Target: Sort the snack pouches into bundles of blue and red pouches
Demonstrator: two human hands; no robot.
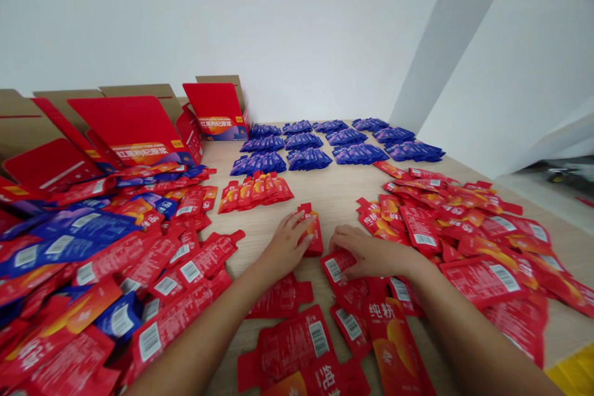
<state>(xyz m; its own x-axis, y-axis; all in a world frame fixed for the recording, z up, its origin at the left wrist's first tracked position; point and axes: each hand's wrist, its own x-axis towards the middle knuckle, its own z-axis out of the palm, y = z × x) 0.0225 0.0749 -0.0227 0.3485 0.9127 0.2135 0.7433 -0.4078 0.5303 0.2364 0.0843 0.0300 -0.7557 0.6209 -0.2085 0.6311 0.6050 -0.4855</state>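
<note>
My left hand (286,242) is curled against the left side of a small stack of red pouches (315,234), its fingertips lying over the upper pouch. Just to the right, my right hand (364,250) closes its thumb and fingers around a red pouch (335,267) with a white barcode label. Below the hands lie loose red pouches, one face up with an orange fruit print (393,346) and another showing its barcode (297,343). Beyond my left hand, a fanned row of red pouches (256,192) rests on the wooden table (336,192).
Several fanned rows of blue pouches (310,159) line the back of the table by the wall. Open red cartons (218,108) stand at back left. A mixed heap of red and blue pouches (97,238) covers the left side; a red heap (464,216) lies right.
</note>
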